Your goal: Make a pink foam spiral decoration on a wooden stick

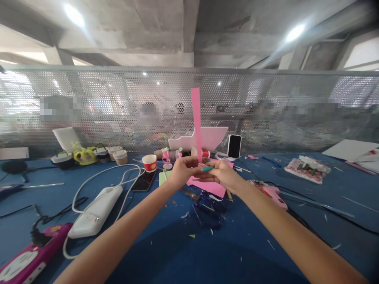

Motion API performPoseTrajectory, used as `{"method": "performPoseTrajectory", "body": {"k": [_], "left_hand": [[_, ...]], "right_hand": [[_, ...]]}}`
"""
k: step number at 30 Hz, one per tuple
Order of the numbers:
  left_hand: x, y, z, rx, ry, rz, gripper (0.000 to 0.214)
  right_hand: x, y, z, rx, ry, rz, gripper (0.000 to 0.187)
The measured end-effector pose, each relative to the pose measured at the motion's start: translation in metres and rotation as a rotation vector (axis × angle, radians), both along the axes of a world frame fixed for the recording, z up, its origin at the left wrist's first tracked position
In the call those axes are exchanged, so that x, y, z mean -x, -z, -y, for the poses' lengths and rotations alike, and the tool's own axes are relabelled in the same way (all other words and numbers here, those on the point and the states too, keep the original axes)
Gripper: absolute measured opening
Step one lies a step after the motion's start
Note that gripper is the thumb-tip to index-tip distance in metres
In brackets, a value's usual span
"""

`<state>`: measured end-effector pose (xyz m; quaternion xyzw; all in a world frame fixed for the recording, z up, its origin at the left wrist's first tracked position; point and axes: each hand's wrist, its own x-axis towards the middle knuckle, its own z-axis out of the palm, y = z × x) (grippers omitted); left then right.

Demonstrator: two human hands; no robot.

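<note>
A long pink paper strip (196, 122) rises upright from between my two hands, its lower end pinched in the fingers. My left hand (184, 172) is closed on that end from the left. From the right, my right hand (223, 174) grips the same end, a green-painted nail showing on one finger. The fingers hide how the strip's bottom is folded or held. Under and behind the hands lies a pink paper sheet (217, 188). Nearer to me on the table is a pair of scissors with dark blue handles (209, 211), partly blurred.
Left on the blue table (171, 252) are a white power bank (96, 213) with cables, a magenta power strip (35, 250), a dark phone (144, 182) and a paper cup (149, 163). A pink glue gun (274, 195) lies right. A perforated metal screen (127, 102) stands behind.
</note>
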<state>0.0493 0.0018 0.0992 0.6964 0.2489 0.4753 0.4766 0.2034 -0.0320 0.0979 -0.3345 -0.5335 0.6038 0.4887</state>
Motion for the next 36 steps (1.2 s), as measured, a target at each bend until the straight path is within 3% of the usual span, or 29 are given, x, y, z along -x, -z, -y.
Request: {"method": "performPoseTrajectory", "body": {"k": [6, 10, 15, 19, 22, 28, 36], "left_hand": [[0.004, 0.001, -0.008, 0.020, -0.108, 0.084, 0.026], [0.007, -0.001, -0.010, 0.055, -0.103, 0.061, 0.028], [0.013, -0.004, -0.013, 0.282, -0.023, 0.087, 0.041], [0.015, -0.007, -0.012, 0.389, -0.016, 0.126, 0.035], [0.014, -0.009, -0.010, 0.269, -0.041, 0.061, 0.032], [0.011, -0.007, -0.001, -0.162, -0.160, -0.055, 0.032], [0.016, -0.003, 0.007, -0.616, -0.300, -0.264, 0.035]], "right_hand": [[-0.003, -0.013, 0.007, 0.188, -0.198, -0.137, 0.040], [-0.005, -0.017, 0.006, 0.258, -0.229, -0.090, 0.061], [-0.001, -0.009, 0.005, 0.147, -0.154, 0.022, 0.060], [0.003, -0.008, 0.008, 0.091, -0.142, 0.058, 0.055], [0.003, -0.012, 0.010, 0.156, -0.136, 0.045, 0.057], [-0.002, -0.021, 0.010, 0.324, -0.147, -0.093, 0.065], [-0.006, -0.026, 0.011, 0.375, -0.169, -0.163, 0.062]]}}
